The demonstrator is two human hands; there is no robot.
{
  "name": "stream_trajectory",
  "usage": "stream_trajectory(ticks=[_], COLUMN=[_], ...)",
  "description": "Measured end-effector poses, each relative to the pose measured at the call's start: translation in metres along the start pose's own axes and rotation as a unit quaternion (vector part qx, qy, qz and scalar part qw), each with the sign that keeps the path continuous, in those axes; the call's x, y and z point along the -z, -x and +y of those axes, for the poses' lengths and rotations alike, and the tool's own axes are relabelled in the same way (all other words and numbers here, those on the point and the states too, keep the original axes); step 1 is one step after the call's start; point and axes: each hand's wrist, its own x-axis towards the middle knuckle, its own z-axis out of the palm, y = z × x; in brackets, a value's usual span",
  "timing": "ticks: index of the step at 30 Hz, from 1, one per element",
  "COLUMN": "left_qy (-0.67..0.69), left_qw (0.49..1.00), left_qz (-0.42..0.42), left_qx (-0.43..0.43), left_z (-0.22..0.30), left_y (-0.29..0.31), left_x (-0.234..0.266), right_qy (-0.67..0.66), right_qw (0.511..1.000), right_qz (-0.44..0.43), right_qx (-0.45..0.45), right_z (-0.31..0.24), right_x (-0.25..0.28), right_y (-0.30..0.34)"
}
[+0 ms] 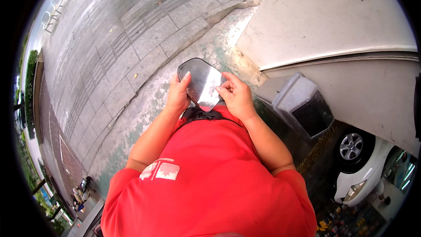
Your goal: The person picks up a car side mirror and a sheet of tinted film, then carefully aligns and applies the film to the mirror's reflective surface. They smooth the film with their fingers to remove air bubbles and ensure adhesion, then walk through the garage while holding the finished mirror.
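Note:
In front of my waist I hold a flat, glossy panel [199, 79] with a dark rim and cut-off corners, much like a car's side-mirror glass. A bright band of reflection crosses its right half. My left hand [177, 93] is closed on its left edge, thumb on the upper face and fingers underneath. At the opposite edge, my right hand [238, 99] has thumb and forefinger bent together in a pinch over the face. Whether a thin film lies between those fingertips cannot be made out.
A grey bin [302, 105] with a dark opening stands close on my right, beside a pale wall [329, 22]. Behind it, a white car [364, 175] is parked. Stone paving [144, 39] with a raised edge stretches ahead and left. Parked two-wheelers [81, 193] stand at the lower left.

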Motion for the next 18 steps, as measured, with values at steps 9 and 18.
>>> stream_trajectory(ticks=[9, 18], left_qy=[-0.039, -0.009], left_qw=[0.999, 1.000], left_qz=[-0.018, 0.009], left_qx=[-0.025, -0.028], left_z=[0.003, 0.000], left_y=[0.005, 0.003], left_x=[-0.003, -0.001], right_qy=[-0.012, 0.088], right_qw=[0.999, 0.995], right_qz=[-0.010, 0.038], right_qx=[-0.051, -0.011], right_z=[0.012, 0.020], right_x=[-0.004, -0.008], right_y=[-0.001, 0.000])
